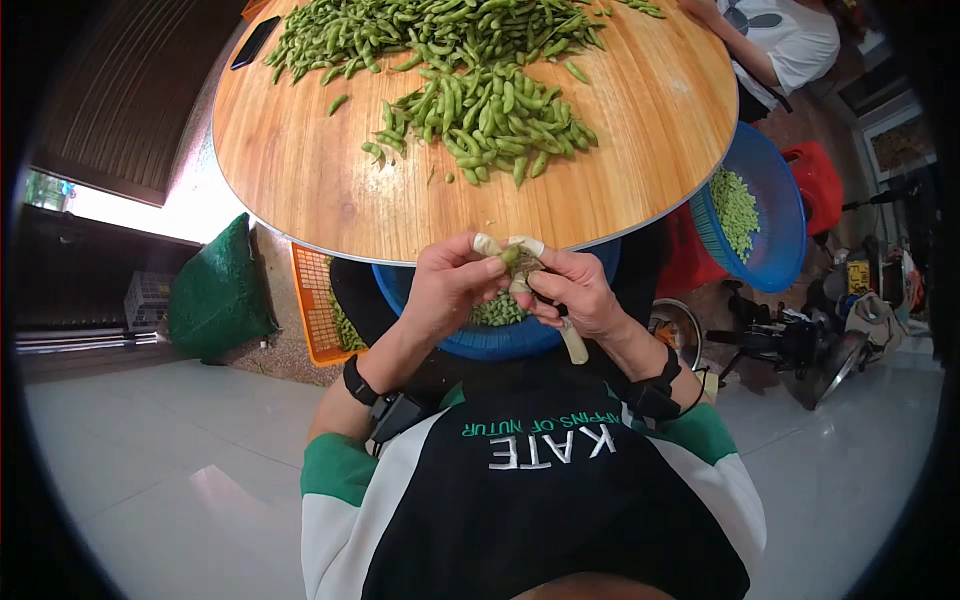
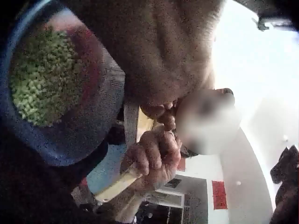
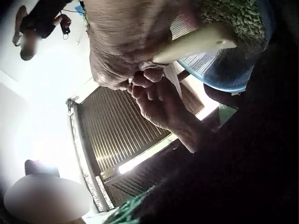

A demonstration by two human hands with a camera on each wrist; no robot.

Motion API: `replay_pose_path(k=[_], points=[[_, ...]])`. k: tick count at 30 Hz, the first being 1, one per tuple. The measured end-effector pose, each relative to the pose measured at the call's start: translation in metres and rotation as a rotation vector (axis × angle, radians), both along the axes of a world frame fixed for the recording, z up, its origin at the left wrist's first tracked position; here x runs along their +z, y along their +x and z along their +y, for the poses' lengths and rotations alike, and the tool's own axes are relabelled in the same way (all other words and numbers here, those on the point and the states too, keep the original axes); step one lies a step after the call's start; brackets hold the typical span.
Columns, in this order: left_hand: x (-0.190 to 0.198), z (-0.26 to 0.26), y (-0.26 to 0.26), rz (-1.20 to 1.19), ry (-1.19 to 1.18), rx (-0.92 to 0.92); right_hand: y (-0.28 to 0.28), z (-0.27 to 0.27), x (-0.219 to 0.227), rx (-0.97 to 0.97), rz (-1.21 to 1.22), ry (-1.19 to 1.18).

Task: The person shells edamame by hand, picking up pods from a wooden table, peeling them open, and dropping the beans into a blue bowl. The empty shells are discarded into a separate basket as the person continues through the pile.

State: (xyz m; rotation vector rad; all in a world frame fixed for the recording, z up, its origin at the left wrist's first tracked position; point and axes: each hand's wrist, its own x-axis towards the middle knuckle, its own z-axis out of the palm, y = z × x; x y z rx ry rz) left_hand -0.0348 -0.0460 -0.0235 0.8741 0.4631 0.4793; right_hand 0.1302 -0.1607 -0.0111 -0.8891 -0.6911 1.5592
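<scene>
Just past the table's near edge, both hands meet over a blue basin (image 1: 470, 347) that holds shelled green beans (image 1: 497, 311). My left hand (image 1: 436, 290) pinches a green soybean pod (image 1: 511, 256) between thumb and index finger. In my right hand (image 1: 592, 293) is a small tool with a cream handle (image 1: 574, 344), which sticks out below the curled fingers; its working end is hidden among the fingers. In the right wrist view the handle (image 3: 196, 44) shows clearly. Pale wraps (image 1: 487, 244) cover the index fingertips.
A large heap of soybean pods (image 1: 500, 115) lies on the round wooden table (image 1: 290, 190), with a phone (image 1: 256, 43) at its left edge. An orange crate (image 1: 310, 300) stands at left, a second blue basin of beans (image 1: 785, 215) at right. Another person (image 1: 770, 40) sits at the far right.
</scene>
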Motion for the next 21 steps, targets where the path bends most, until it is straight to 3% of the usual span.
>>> replay_pose_path(k=[4, 6, 7, 9, 11, 13, 16, 20, 21], points=[[0.01, -0.001, 0.004, -0.095, -0.248, -0.115, 0.008, -0.002, -0.002, 0.067, 0.136, 0.042], [0.008, -0.003, 0.007, -0.096, -0.3, -0.118, 0.01, -0.003, -0.003, -0.006, -0.374, 0.134], [0.007, -0.004, 0.009, -0.099, -0.347, -0.123, 0.011, 0.003, -0.008, -0.003, -0.374, 0.134], [-0.003, -0.007, 0.011, -0.071, -0.28, -0.085, 0.009, 0.012, -0.021, -0.305, -1.178, 0.811], [-0.005, -0.007, 0.014, -0.055, -0.199, -0.048, 0.011, 0.01, -0.018, -0.279, -1.165, 0.795], [0.0, -0.008, 0.013, 0.007, -0.146, -0.019, 0.007, 0.003, -0.016, -0.179, -0.86, 0.475], [0.0, -0.011, 0.016, 0.078, 0.049, 0.033, 0.001, 0.003, -0.006, -0.209, -0.697, 0.276], [0.013, -0.015, 0.017, 0.101, 0.089, 0.036, 0.002, 0.006, -0.008, -0.201, -0.564, 0.171], [0.007, -0.01, 0.013, 0.075, 0.005, -0.05, 0.003, 0.005, -0.01, -0.196, -0.562, 0.176]])
